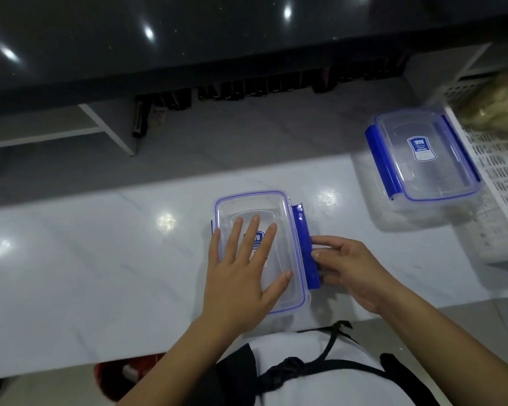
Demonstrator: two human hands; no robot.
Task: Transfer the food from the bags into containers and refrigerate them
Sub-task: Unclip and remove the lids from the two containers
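head view: i note a clear container [258, 253] with a blue-rimmed lid lying on the white counter [100, 259], near its front edge. the left hand [244, 268] lies flat on the lid, fingers straight and spread, pressing down. the right hand [349, 268] is just beside the container's right side, its fingers curled and pinching the blue latch [305, 247], which stands out from the lid edge. a second container [420, 159], lid on with blue latches, sits well apart at the far right, touching a white perforated basket [493, 171]. i see bagged food [493, 109] in that basket, blurred.
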